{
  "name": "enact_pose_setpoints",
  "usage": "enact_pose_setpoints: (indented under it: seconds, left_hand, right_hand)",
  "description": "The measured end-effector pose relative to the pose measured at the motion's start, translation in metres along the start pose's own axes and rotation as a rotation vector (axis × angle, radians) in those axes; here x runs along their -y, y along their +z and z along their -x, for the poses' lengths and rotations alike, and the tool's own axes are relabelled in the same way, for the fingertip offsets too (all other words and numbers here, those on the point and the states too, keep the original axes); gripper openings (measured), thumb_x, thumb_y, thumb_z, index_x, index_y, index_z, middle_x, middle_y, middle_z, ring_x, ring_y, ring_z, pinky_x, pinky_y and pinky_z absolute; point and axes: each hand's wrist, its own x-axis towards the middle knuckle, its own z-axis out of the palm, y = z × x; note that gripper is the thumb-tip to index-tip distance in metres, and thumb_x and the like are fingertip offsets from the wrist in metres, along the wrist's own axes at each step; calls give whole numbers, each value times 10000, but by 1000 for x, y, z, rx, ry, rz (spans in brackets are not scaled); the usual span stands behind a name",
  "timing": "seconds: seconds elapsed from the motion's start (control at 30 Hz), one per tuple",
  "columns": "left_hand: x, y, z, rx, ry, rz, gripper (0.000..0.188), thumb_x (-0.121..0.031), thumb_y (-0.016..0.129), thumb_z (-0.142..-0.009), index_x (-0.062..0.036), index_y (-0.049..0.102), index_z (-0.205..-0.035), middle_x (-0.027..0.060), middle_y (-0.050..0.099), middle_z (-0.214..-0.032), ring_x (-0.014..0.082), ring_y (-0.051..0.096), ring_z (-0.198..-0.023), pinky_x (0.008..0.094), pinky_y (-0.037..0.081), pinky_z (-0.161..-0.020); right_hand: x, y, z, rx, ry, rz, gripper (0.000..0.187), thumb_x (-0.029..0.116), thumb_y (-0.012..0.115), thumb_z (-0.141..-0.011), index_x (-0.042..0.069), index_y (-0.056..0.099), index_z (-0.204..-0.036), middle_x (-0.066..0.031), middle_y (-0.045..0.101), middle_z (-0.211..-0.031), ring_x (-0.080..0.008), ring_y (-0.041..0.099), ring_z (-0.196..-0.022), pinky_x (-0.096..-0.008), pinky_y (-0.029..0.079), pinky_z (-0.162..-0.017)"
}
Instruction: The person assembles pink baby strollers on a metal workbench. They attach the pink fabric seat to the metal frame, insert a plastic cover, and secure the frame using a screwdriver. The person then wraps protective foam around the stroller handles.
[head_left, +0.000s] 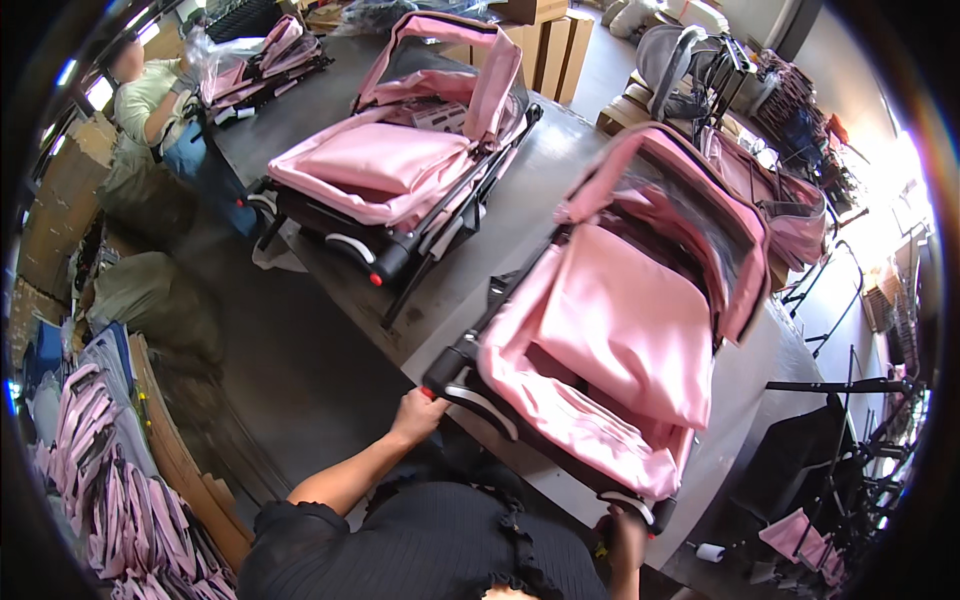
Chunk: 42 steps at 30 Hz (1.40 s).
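A pink stroller [625, 330] with a black frame and a raised canopy with a see-through panel [675, 185] lies on the metal table in front of me. My left hand [418, 416] is closed on the near left corner of its frame, at a red-tipped end beside a curved grey-white lever [480, 410]. Toward the near right corner, my right hand [625, 542] is closed round the frame by a second such lever [630, 505]; its fingers are partly hidden. Farther left on the table sits another pink stroller [385, 160] of the same kind, touched by neither hand.
The metal table [440, 345] runs away toward the far left, where a co-worker [150, 100] stands by a folded pink stroller [265, 65]. Pink fabric pieces [100, 480] are piled at the left. Black frames [850, 450] and a grey stroller [680, 65] stand at the right.
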Motion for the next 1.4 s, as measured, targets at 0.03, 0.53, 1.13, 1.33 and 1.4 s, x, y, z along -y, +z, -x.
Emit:
enact_pose_setpoints:
  seconds: [0.03,0.53,1.13,1.33,1.4]
  left_hand:
    - [8,-17,-10,16,-89,-153,389,-353,638,-781,31,617,-842,172,622,-679,272,634,-649,386,474,-611]
    - [129,-265,-171,-568,157,259,123,-140,580,-870,-22,560,-896,37,528,-653,152,515,-575,290,429,-562]
    - [-160,325,70,1268,716,-364,217,-200,576,-912,10,618,-946,48,624,-812,109,583,-760,257,477,-697]
    - [-232,553,225,1548,333,34,336,-358,520,-930,-48,579,-1043,6,581,-984,102,518,-891,235,399,-779]
    - [-240,575,252,1558,361,150,323,-366,525,-923,-57,576,-1000,26,597,-925,108,533,-794,254,424,-730]
  right_hand:
    - [11,21,-5,-30,8,197,257,241,532,-879,-11,581,-887,-81,571,-592,-151,517,-480,-269,397,-477]
    - [140,345,-61,446,-432,469,314,241,617,-841,-21,540,-995,-189,656,-801,-343,647,-782,-415,499,-717]
    - [-156,-205,-28,-1377,-98,-248,523,64,609,-718,-53,435,-1197,-269,484,-1114,-393,501,-1020,-430,402,-906]
    - [-184,-312,-71,-1386,-456,234,534,56,635,-737,2,455,-1237,-211,463,-1161,-391,445,-1091,-433,359,-955]
    - [-178,-329,-66,-1286,-311,291,510,81,646,-738,-3,478,-1213,-200,462,-1169,-387,448,-1085,-441,360,-947]
